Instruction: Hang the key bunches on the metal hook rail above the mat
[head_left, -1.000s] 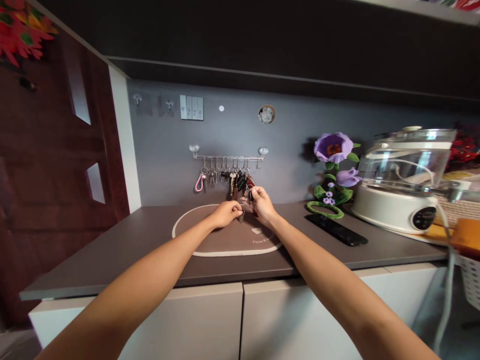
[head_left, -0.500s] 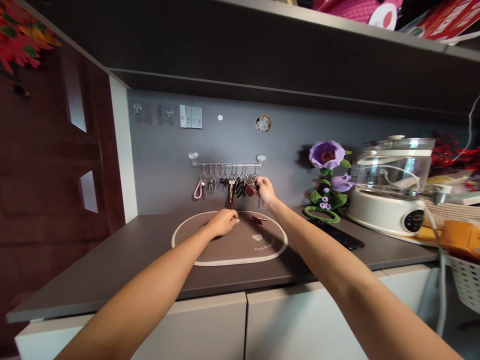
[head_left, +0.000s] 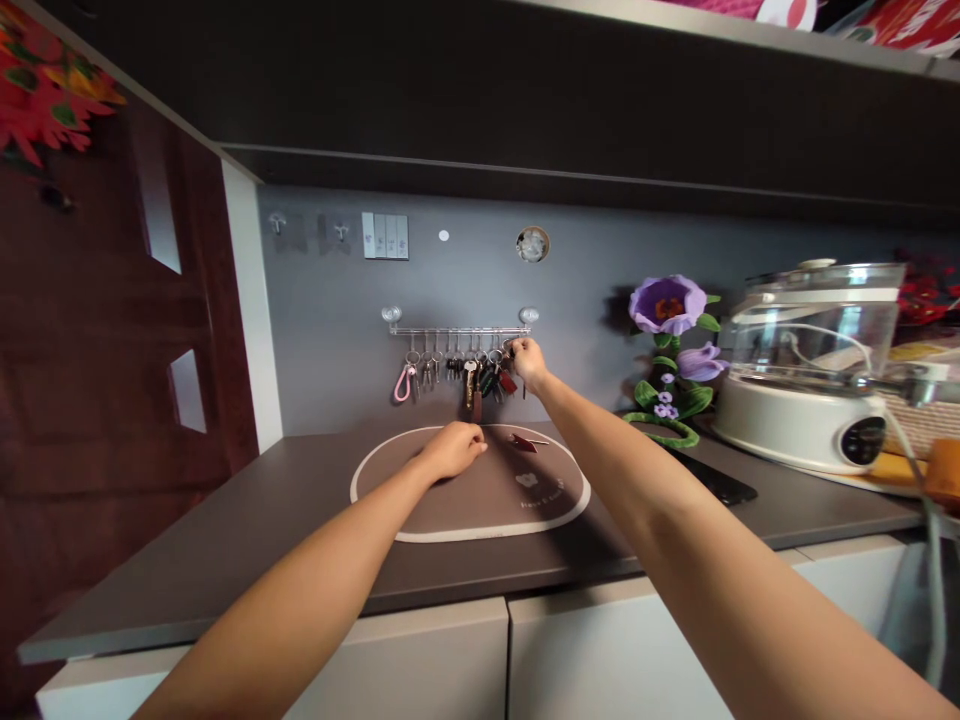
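Observation:
A metal key rack point(head_left: 459, 329) is fixed to the grey wall, with several key bunches point(head_left: 480, 375) hanging from its hooks and a pink loop key ring point(head_left: 403, 381) at its left end. My right hand point(head_left: 528, 362) is raised to the rack's right end, fingers pinched on a key ring there. My left hand point(head_left: 454, 451) rests curled on the oval brown mat point(head_left: 420, 500); what its fingers hold, if anything, is hidden. A small red tag point(head_left: 523, 442) lies on the mat just right of that hand.
A purple artificial flower point(head_left: 667, 310) and a black phone point(head_left: 712, 483) stand right of the mat. Further right is a white cooker with a clear lid point(head_left: 814, 370). A dark wooden door point(head_left: 97, 330) is at the left. White cabinet doors point(head_left: 585, 650) run below the counter.
My right hand lifted from the mat up to the rack's right end with a key ring. The red tag now lies on the mat. My left hand stayed low on the mat.

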